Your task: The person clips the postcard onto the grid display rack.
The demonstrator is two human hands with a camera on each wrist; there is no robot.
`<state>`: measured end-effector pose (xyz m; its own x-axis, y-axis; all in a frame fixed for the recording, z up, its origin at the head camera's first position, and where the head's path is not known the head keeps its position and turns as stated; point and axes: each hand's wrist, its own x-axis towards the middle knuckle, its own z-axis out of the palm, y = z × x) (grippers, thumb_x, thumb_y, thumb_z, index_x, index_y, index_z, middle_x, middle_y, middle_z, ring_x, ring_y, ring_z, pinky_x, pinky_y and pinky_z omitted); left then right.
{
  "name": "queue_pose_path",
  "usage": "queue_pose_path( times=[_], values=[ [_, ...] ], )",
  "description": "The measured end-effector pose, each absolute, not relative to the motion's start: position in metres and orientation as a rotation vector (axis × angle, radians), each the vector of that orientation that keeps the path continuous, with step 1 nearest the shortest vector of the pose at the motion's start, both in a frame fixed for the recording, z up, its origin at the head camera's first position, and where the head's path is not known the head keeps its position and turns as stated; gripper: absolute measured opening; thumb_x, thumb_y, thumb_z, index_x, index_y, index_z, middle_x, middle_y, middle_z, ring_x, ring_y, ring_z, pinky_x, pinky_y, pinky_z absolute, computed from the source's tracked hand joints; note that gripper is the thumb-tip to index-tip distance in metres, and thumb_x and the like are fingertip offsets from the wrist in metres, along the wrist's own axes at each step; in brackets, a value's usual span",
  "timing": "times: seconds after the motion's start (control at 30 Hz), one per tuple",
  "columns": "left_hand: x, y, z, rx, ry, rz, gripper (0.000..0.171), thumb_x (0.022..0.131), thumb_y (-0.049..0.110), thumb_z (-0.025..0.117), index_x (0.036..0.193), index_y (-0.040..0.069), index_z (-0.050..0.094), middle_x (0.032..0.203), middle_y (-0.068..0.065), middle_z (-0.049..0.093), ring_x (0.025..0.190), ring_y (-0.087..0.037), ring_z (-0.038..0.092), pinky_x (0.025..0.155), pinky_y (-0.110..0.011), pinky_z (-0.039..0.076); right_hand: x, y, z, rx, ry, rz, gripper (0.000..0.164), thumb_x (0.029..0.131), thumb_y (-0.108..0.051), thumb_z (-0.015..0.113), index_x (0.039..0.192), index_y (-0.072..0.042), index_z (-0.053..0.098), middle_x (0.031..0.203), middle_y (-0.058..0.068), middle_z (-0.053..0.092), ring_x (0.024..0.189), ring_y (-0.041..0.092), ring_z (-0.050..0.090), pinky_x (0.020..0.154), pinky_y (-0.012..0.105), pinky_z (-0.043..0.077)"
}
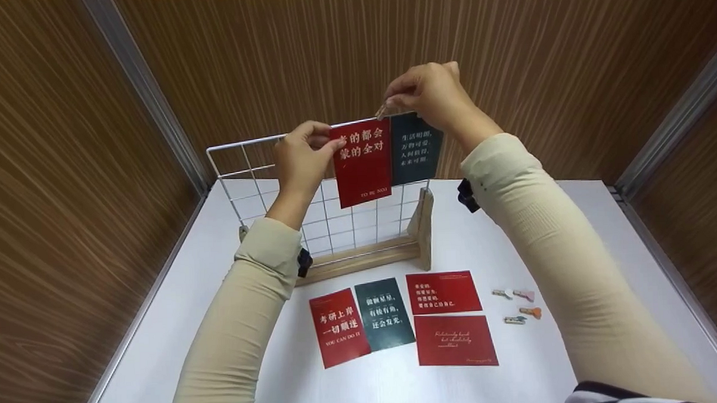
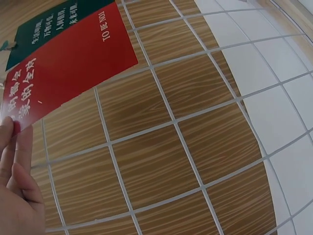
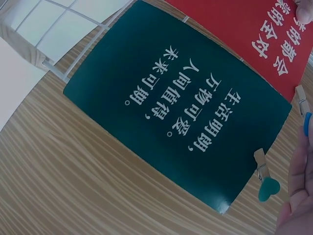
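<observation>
My left hand (image 1: pixel 302 159) pinches the left edge of a red card (image 1: pixel 363 177) with white lettering, between thumb and fingers. The card is held upright against the top of a white wire grid rack (image 1: pixel 246 143). At the card's upper right corner, my right hand (image 1: pixel 437 94) pinches a small wooden clothespin (image 3: pixel 301 100) with a blue ornament. Its tip meets the card's edge; whether it grips the card, I cannot tell. Just right of the red card hangs a dark green card (image 3: pixel 176 103), held by another clothespin (image 3: pixel 261 161) with a green heart.
Before the rack's wooden base (image 1: pixel 366 255) lie a red card (image 1: pixel 340 351), a green card (image 1: pixel 387 337) and two wide red cards (image 1: pixel 451 305) on the white table (image 1: pixel 353 392). Several decorated clothespins (image 1: pixel 515 320) lie to their right. Wood-grain panels (image 1: pixel 353 46) surround the table.
</observation>
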<state>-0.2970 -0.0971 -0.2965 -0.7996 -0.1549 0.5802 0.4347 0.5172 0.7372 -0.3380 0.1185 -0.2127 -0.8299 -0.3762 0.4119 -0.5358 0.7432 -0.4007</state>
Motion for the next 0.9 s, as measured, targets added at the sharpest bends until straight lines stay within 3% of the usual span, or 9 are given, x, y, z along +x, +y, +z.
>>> queue_pose_path(
  times=[0.57,0.9],
  values=[
    [-0.297,-0.0941,-0.2987,-0.186,-2.108,-1.263,0.022,0.08,0.018,0.078,0.096,0.004,0.072,0.086,-0.005,0.072,0.076,-0.012,0.065,0.068,-0.026,0.052,-0.3432,0.1127,-0.2103,0.824,-2.611,0.67,0.013,0.088,-0.017,0.07,0.095,-0.009,0.077,0.098,0.004,0.072,0.087,0.016,0.062,0.087,0.038,0.021],
    [-0.2962,-0.0937,-0.2984,-0.193,-2.114,-1.265,0.021,0.081,0.018,0.077,0.095,0.003,0.071,0.086,-0.005,0.071,0.076,-0.012,0.065,0.067,-0.026,0.052,-0.3411,0.1107,-0.211,0.86,-2.621,0.618,0.014,0.087,-0.019,0.07,0.095,-0.01,0.077,0.095,0.004,0.072,0.085,0.017,0.064,0.09,0.04,0.022]
  ],
)
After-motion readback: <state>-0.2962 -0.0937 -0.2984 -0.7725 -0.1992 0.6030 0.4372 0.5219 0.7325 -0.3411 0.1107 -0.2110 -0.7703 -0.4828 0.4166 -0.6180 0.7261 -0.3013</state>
